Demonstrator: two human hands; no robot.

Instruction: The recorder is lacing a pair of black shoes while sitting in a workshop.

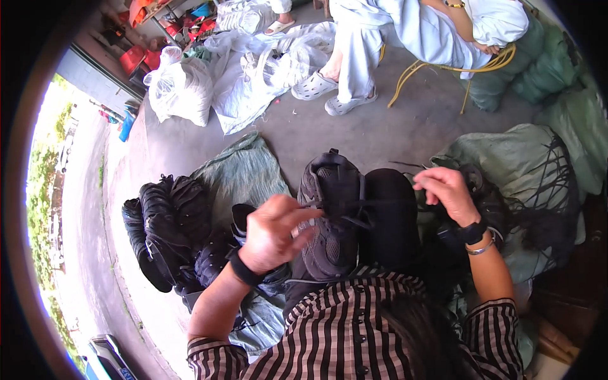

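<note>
Left hand (272,231) fingers pinched, right hand (446,190) raised, apparently pinching, wrists banded

light: daylight from the open left side, road there overexposed
shadows: soft, dim at right
distortion: strong fisheye bending, black vignette round the rim
focus: centre sharp, edges smeared

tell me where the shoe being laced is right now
In the head view the dark shoe lies on the person's lap at centre, toe pointing away, with the left hand on its laces and the right hand pulling a lace off to its right.
</note>
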